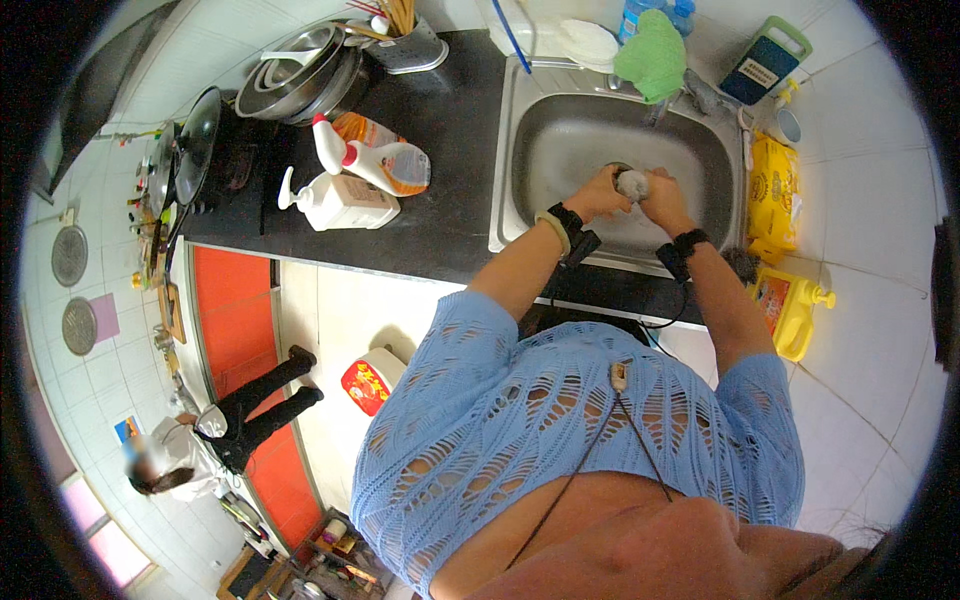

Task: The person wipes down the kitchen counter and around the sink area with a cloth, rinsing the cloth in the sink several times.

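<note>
Over the stainless steel sink (547, 157), both of my hands meet around a small, rounded, whitish-grey thing (632, 185). What it is made of cannot be told at this size. My left hand (602, 196) curls around its left side, the thumb low and the fingers above. Against its right side is my right hand (664, 201), with its fingertips partly hidden. A dark curved rim (618, 166) shows just above the left fingers; whether it belongs to the drain or to a held thing is unclear. Above hangs a green cloth (652, 56), by the faucet (658, 112).
Left on the black counter (457, 150) stand a white pump bottle (349, 201), spray bottles (390, 165) and stacked metal bowls (292, 82). A yellow packet (774, 191) and yellow jug (787, 311) line the sink's right. Behind, another person (184, 457) stands near red cabinets (240, 315).
</note>
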Motion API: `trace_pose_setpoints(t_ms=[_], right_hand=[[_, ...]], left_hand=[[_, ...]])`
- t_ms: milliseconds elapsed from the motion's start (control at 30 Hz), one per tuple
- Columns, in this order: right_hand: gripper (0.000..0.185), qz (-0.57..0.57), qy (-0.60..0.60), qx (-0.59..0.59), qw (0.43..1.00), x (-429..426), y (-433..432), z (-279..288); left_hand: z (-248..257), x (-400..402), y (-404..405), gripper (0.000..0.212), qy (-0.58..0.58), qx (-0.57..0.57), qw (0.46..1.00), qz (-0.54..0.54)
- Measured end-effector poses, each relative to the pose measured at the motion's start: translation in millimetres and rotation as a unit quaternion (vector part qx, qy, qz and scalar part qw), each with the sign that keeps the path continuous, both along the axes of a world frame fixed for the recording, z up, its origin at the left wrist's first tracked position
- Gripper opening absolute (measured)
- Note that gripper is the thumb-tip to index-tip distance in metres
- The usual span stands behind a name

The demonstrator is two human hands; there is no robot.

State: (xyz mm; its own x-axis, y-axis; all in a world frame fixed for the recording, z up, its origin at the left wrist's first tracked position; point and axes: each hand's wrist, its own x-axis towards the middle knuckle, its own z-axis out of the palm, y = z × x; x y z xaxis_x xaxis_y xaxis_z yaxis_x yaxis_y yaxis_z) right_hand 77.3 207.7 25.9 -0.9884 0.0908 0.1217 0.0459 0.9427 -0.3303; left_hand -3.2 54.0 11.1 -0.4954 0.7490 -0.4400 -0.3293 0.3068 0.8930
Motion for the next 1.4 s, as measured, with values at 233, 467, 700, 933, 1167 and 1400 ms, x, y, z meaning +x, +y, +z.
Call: trace_pose_setpoints(t_ms=[233,467,700,933,1167,1400], right_hand=[[0.027,-0.093,-0.194,-0.033,0.976,14,17,-43],[0.038,-0.137,-0.214,-0.137,0.958,24,-4,-12],[0.042,-0.221,-0.216,-0.260,0.915,31,-35,8],[0.054,-0.229,-0.111,-0.301,0.919,25,-50,-13],[0.043,-0.145,-0.138,-0.846,0.495,19,-85,-4],[0.041,-0.122,-0.060,-0.683,0.718,28,-28,17]], left_hand=[[-20,14,-16,0.059,-0.004,0.067,0.993,0.098],[34,-8,-56,0.064,0.372,-0.221,0.894,-0.115],[-7,10,-79,0.032,0.408,-0.097,0.892,-0.169],[35,1,-62,0.027,0.263,0.157,0.949,0.078],[49,9,-65,0.023,-0.325,0.348,0.859,0.189],[34,-16,-121,0.034,0.005,0.041,0.992,0.118]])
